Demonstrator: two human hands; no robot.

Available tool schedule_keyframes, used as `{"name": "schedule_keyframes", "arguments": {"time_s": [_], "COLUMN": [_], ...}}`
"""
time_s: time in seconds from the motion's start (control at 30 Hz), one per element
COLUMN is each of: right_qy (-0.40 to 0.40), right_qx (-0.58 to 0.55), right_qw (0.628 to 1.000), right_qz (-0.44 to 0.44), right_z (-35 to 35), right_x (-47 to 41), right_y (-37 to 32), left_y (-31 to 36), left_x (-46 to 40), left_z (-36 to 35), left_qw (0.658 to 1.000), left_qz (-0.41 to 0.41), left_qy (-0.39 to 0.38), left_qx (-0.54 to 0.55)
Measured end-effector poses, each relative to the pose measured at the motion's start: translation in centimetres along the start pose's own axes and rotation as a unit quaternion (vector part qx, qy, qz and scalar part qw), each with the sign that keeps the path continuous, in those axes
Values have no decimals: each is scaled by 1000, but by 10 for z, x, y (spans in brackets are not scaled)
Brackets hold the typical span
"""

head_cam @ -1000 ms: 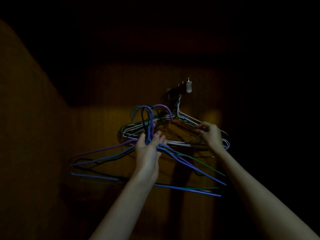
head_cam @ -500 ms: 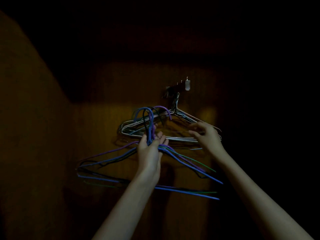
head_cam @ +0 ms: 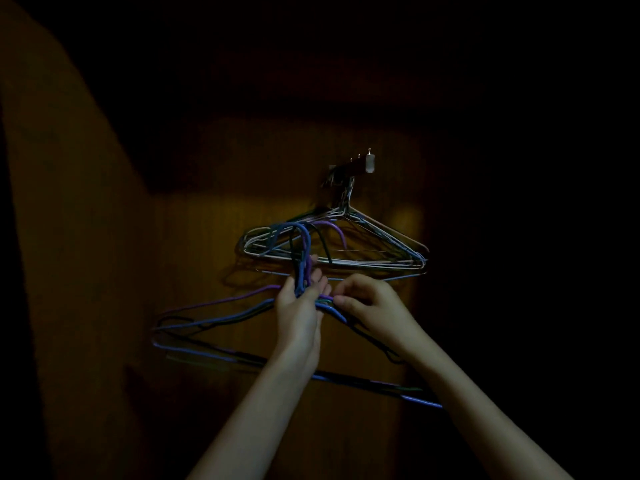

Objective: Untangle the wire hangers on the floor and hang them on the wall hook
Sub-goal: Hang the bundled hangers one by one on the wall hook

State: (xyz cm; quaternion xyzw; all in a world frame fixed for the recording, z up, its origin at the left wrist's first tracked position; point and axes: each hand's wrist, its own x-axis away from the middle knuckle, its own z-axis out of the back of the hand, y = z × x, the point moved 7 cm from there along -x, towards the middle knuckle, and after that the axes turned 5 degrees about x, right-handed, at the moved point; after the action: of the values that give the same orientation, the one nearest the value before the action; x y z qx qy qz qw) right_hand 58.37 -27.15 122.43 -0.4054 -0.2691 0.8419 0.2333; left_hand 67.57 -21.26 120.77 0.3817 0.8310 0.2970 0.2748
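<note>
Now my left hand [head_cam: 299, 308] grips the necks of a bunch of blue, purple and dark wire hangers [head_cam: 221, 318] below the small wall hook [head_cam: 360, 165] — pale wire hangers [head_cam: 381, 251] hang there. My right hand [head_cam: 370, 303], fingers curled, pinches the bunch just beside the left.

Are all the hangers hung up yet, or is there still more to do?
Not all yet. A bunch of pale hangers already hangs on the wall hook. The left hand grips the necks of the coloured hangers, blue, purple and dark ones, below the hook, while the right hand fingers the wires beside it. Those must go on the hook. The floor is out of view.
</note>
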Motion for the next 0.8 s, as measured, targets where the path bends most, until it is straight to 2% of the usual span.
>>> {"name": "schedule_keyframes", "arguments": {"time_s": [0.13,0.5,0.63,0.8], "right_qy": [-12,121,113,48], "right_qx": [-81,-28,-1,-13], "right_qw": [996,990,991,997], "right_qz": [-34,-66,-68,-53], "right_z": [-2,29,36,26], "right_x": [10,13,18,22], "right_y": [1,14,16,7], "left_y": [-3,0,2,-8], "left_x": [7,20,26,39], "left_z": [1,3,1,-8], "left_qw": [1000,999,1000,998], "left_qz": [9,-1,0,37], "left_qy": [-7,4,-14,-44], "left_qx": [-20,37,13,-9]}}
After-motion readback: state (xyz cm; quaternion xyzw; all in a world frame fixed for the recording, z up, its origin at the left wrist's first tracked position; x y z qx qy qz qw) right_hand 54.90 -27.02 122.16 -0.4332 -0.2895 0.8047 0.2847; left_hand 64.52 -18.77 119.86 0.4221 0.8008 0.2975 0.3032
